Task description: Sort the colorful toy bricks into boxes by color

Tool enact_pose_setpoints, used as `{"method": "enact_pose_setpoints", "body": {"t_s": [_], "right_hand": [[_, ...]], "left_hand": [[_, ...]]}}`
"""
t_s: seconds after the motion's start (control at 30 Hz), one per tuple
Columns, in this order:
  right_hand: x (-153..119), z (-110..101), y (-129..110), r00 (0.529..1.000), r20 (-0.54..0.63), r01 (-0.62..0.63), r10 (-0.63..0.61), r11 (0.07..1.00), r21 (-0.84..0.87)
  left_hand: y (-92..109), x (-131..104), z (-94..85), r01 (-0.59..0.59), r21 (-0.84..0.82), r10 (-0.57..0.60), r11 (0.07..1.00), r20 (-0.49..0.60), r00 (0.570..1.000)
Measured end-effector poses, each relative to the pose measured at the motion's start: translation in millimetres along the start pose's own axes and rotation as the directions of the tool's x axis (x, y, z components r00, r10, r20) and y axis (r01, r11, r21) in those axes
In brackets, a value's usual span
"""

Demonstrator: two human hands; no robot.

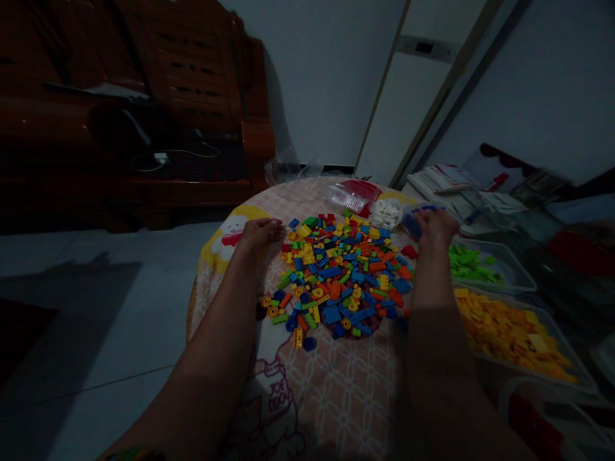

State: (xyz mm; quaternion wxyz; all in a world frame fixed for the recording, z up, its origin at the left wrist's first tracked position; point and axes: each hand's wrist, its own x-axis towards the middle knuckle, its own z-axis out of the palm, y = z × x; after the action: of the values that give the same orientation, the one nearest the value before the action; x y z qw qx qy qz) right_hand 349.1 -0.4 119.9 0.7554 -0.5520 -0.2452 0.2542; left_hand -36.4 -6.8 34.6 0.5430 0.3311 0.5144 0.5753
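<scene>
A wide pile of mixed toy bricks (336, 272) in yellow, blue, orange, green and red lies on the round table. At the pile's left edge, my left hand (262, 234) hovers or rests by the cloth, its fingers pressed together; what they hold, if anything, is too small to tell. My right hand (436, 227) is over a small container of blue bricks (412, 223) at the back right, its fingers bent down and partly hidden.
On the right stand trays of green bricks (473, 264) and yellow bricks (516, 333), and a tub with red pieces (533, 426). White pieces (385, 213) and clear packaging (348, 197) lie behind the pile. Papers (444, 179) are stacked at the back right.
</scene>
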Motion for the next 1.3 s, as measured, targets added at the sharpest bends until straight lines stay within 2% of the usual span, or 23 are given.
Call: {"method": "enact_pose_setpoints", "body": {"t_s": [0.07, 0.1, 0.17, 0.2, 0.23, 0.27, 0.33, 0.4, 0.5, 0.53, 0.6, 0.67, 0.73, 0.8, 0.9, 0.97, 1.1, 1.2, 1.3], "right_hand": [[5, -4, -3, 0.995, -0.104, 0.013, -0.015, 1.0, -0.02], [-1, -4, -4, 0.994, -0.109, 0.016, -0.021, 0.999, -0.044], [-25, -1, -5, 0.999, 0.037, 0.026, -0.022, 0.994, -0.102], [-42, 2, -5, 0.988, 0.152, 0.025, -0.004, 0.99, -0.136], [-60, 6, -6, 0.96, 0.278, 0.039, 0.009, 0.985, -0.167], [-78, 11, -6, 0.911, 0.409, 0.047, 0.046, 0.975, -0.215], [-113, 21, -6, 0.746, 0.652, 0.095, 0.136, 0.947, -0.306], [-141, 30, -6, 0.549, 0.812, 0.2, 0.197, 0.913, -0.357], [-171, 40, -3, 0.245, 0.935, 0.426, 0.255, 0.838, -0.34], [-179, 42, -1, 0.162, 0.948, 0.512, 0.274, 0.798, -0.318], [-190, 44, 0, 0.039, 0.94, 0.672, 0.338, 0.688, -0.275], [-200, 44, 1, -0.032, 0.904, 0.791, 0.426, 0.563, -0.237], [-208, 44, 3, -0.063, 0.862, 0.875, 0.503, 0.443, -0.194], [-214, 44, 5, -0.07, 0.837, 0.929, 0.543, 0.34, -0.143], [-216, 42, 11, -0.056, 0.835, 0.955, 0.547, 0.273, -0.115], [-214, 42, 12, -0.043, 0.859, 0.94, 0.511, 0.312, -0.138], [-214, 45, 12, -0.04, 0.917, 0.859, 0.398, 0.482, -0.172], [-224, 49, 18, -0.071, 0.946, 0.809, 0.316, 0.573, -0.13], [-236, 50, 29, -0.127, 0.953, 0.826, 0.276, 0.561, -0.053]], "left_hand": [[0, 0, 0.3, -0.004, 0.003, 0.004, 1.0, 0.0, 1.0], [0, -1, 0.6, -0.003, 0.007, 0.003, 1.0, -0.001, 1.0], [-1, -2, 1.1, -0.009, 0.015, 0.009, 1.0, -0.004, 1.0], [-1, -2, 1.3, -0.015, 0.019, 0.015, 1.0, -0.005, 1.0], [-1, -3, 1.6, -0.019, 0.023, 0.019, 1.0, -0.008, 1.0], [-1, -4, 1.9, -0.022, 0.027, 0.022, 0.999, -0.011, 1.0], [-1, -5, 2.2, -0.023, 0.035, 0.023, 0.999, -0.019, 1.0], [-1, -5, 2.4, -0.014, 0.04, 0.015, 0.999, -0.019, 1.0], [0, -4, 2.3, -0.002, 0.04, 0.002, 0.999, -0.012, 1.0], [0, -3, 2.3, 0.002, 0.042, -0.001, 0.999, -0.014, 1.0], [0, -2, 2.3, 0.003, 0.046, -0.002, 0.999, -0.019, 1.0], [0, -1, 2.3, 0.005, 0.049, -0.003, 0.999, -0.025, 1.0], [0, 0, 2.3, 0.014, 0.048, -0.013, 0.999, -0.029, 1.0], [0, 0, 2.2, 0.02, 0.042, -0.018, 0.999, -0.034, 0.999], [0, -1, 2.2, 0.013, 0.034, -0.012, 0.999, -0.034, 0.999], [0, -1, 2.3, 0.006, 0.035, -0.005, 0.999, -0.028, 1.0], [-1, -3, 2.8, -0.004, 0.038, 0.005, 0.999, -0.024, 1.0], [0, -3, 2.9, -0.011, 0.037, 0.012, 0.999, -0.016, 1.0], [0, -4, 2.9, -0.01, 0.033, 0.011, 0.999, -0.016, 1.0]]}}
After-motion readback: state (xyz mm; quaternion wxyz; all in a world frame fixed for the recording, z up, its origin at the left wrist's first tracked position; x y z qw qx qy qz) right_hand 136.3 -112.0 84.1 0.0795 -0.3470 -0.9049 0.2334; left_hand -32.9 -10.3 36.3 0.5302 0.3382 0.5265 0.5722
